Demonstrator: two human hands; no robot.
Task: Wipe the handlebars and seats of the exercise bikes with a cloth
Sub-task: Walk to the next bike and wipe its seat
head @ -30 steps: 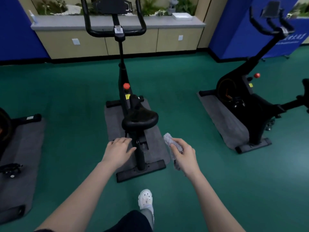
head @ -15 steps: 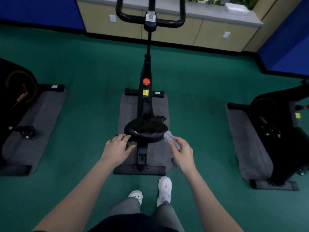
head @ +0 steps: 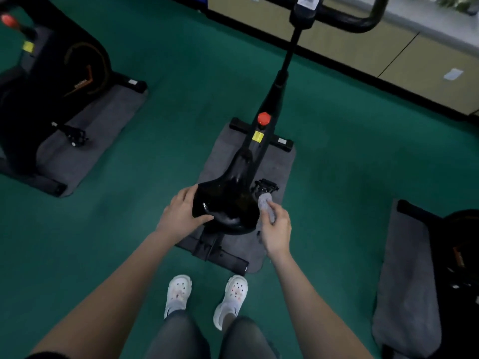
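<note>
I stand on green flooring [head: 350, 177] just behind the saddle [head: 228, 206] of the middle exercise bike [head: 269, 117], my two white clogs [head: 178, 294] side by side behind its rear foot. My left hand [head: 181, 216] grasps the saddle's left rear edge, thumb lying on the glossy black top and fingers curled round the side. My right hand [head: 276, 229] holds a crumpled grey cloth [head: 267, 207] in its grip, pinched between thumb and fingers, and the cloth touches the saddle's right edge.

The bike sits on a grey mat [head: 274, 167] that lies flat on the floor. Ahead of the saddle the frame carries a yellow label [head: 258, 136] and a red knob [head: 264, 118], and farther ahead the stem rises to the black handlebars [head: 363, 20], partly cut off by the top of the view. A black pedal [head: 265, 186] shows just right of the saddle.

Well to the saddle's left stands another black bike [head: 51, 81] on its own grey mat [head: 98, 125]; to the right, a third mat [head: 407, 281] with a dark machine at the edge. Beyond the handlebars runs a row of beige cabinets [head: 427, 66] with a black skirting strip at the floor.
</note>
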